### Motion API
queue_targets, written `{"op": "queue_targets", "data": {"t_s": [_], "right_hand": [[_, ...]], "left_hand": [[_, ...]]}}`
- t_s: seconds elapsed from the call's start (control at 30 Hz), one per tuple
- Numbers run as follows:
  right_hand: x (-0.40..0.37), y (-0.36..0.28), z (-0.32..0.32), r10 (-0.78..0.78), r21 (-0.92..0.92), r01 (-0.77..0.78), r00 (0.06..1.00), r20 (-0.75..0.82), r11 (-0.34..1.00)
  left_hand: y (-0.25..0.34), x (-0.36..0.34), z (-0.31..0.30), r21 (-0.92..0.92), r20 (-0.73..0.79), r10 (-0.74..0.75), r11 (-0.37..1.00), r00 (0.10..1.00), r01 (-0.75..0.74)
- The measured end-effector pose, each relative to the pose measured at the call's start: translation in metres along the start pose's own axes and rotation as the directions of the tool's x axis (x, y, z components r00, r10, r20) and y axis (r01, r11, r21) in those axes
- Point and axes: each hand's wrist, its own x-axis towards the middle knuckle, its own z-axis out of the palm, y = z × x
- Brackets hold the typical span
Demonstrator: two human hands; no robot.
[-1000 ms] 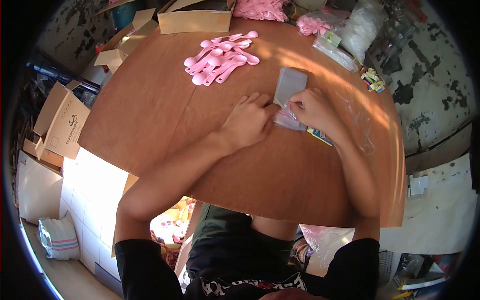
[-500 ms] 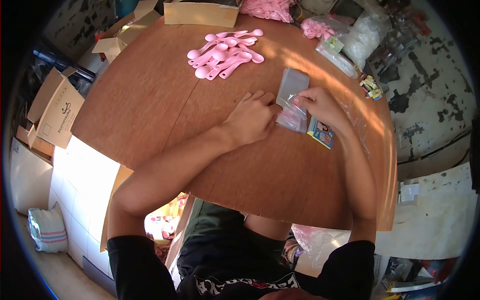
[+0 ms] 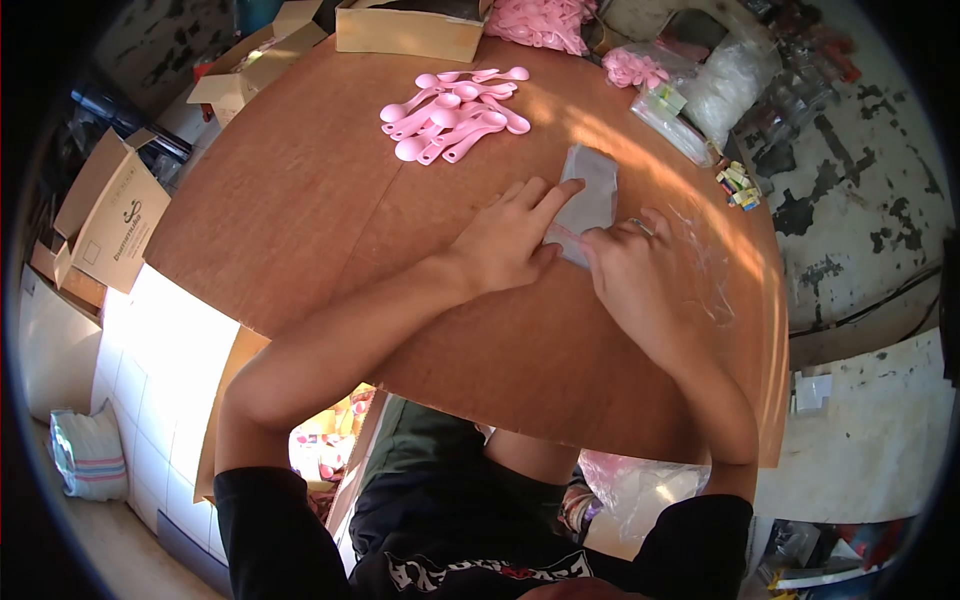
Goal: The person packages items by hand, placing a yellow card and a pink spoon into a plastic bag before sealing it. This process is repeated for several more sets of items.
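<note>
A stack of clear plastic bags (image 3: 592, 185) lies on the brown table between my hands. My left hand (image 3: 508, 238) rests at the left side of the stack, its index finger stretched over the bags and the thumb lower down, apart from it. My right hand (image 3: 638, 275) is at the lower right of the stack. Its thumb and index finger are pinched at the lower edge of a plastic bag, with the other fingers partly raised. A pinkish patch shows between the two hands, too small to make out. Farther back lies a pile of pink measuring spoons (image 3: 445, 115).
A cardboard box (image 3: 410, 35) and a bag of pink pieces (image 3: 540, 22) stand at the back edge. Clear plastic packs (image 3: 672, 125) and small yellow-and-white printed pieces (image 3: 738, 187) lie at the right. Plastic scraps (image 3: 712, 270) lie beside my right forearm.
My right hand has moved down and turned over at the stack's lower edge. My left index finger has stretched onto the bags. The blue printed card is now out of sight.
</note>
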Motion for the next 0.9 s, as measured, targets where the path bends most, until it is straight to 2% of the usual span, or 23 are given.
{"op": "queue_targets", "data": {"t_s": [0.03,0.07,0.1,0.13,0.17,0.2,0.23,0.3,0.37,0.43,0.5,0.57,0.63,0.67,0.73,0.87,0.9], "right_hand": [[-0.006,-0.006,0.000,-0.052,0.037,0.054,0.996,-0.066,0.998],[-0.012,-0.009,0.000,-0.100,0.071,0.110,0.986,-0.134,0.991],[-0.016,-0.013,-0.003,-0.091,0.072,0.102,0.987,-0.132,0.992],[-0.020,-0.015,-0.007,-0.059,0.181,0.093,0.982,-0.181,0.979],[-0.022,-0.016,-0.012,-0.023,0.286,0.090,0.973,-0.230,0.954],[-0.024,-0.014,-0.015,-0.016,0.288,0.085,0.973,-0.232,0.954],[-0.029,-0.006,-0.019,0.043,0.319,0.031,0.974,-0.222,0.947],[-0.039,0.011,-0.020,0.107,0.348,-0.029,0.972,-0.207,0.937],[-0.053,0.032,-0.008,0.190,0.267,-0.180,0.982,-0.014,0.947],[-0.069,0.037,0.004,0.217,0.245,-0.215,0.976,0.020,0.945],[-0.080,0.034,0.011,0.224,0.127,-0.215,0.973,-0.056,0.968],[-0.085,0.033,0.009,0.249,0.134,-0.242,0.967,-0.044,0.961],[-0.090,0.042,0.022,0.277,0.401,-0.211,0.954,-0.115,0.891],[-0.093,0.044,0.024,0.287,0.405,-0.219,0.951,-0.116,0.888],[-0.095,0.051,0.026,0.365,0.658,-0.233,0.929,-0.067,0.716],[-0.097,0.063,0.024,0.375,0.701,-0.278,0.927,0.016,0.656],[-0.096,0.065,0.023,0.343,0.634,-0.201,0.933,-0.109,0.747]], "left_hand": [[0.001,0.000,-0.002,-0.004,0.005,0.005,1.000,1.000,-0.005],[-0.001,0.001,-0.006,0.032,0.021,0.128,0.991,0.992,-0.129],[-0.002,0.001,-0.008,0.064,0.043,0.248,0.966,0.968,-0.250],[-0.005,0.004,-0.009,0.062,0.050,0.251,0.965,0.967,-0.254],[-0.007,0.008,-0.010,0.004,0.051,0.325,0.945,0.944,-0.326],[-0.006,0.010,-0.014,-0.054,0.048,0.396,0.918,0.917,-0.393],[-0.004,0.010,-0.016,-0.056,0.053,0.398,0.917,0.916,-0.396],[0.002,0.011,-0.022,-0.317,0.102,0.157,0.941,0.982,-0.117],[0.006,0.012,-0.026,-0.364,0.089,0.142,0.926,0.986,-0.100],[0.015,0.015,-0.030,-0.496,0.068,-0.097,0.860,0.993,0.118],[0.024,0.016,-0.034,-0.560,0.062,-0.103,0.820,0.993,0.121],[0.043,0.014,-0.047,-0.607,0.018,-0.174,0.780,0.985,0.149],[0.060,0.007,-0.056,-0.556,-0.011,-0.156,0.822,0.988,0.123],[0.067,0.001,-0.059,-0.612,-0.023,-0.161,0.783,0.987,0.114],[0.079,-0.012,-0.064,-0.693,-0.008,-0.200,0.708,0.980,0.139],[0.097,-0.039,-0.062,-0.755,0.022,-0.254,0.630,0.967,0.183],[0.098,-0.044,-0.060,-0.754,0.028,-0.255,0.629,0.966,0.188]]}}
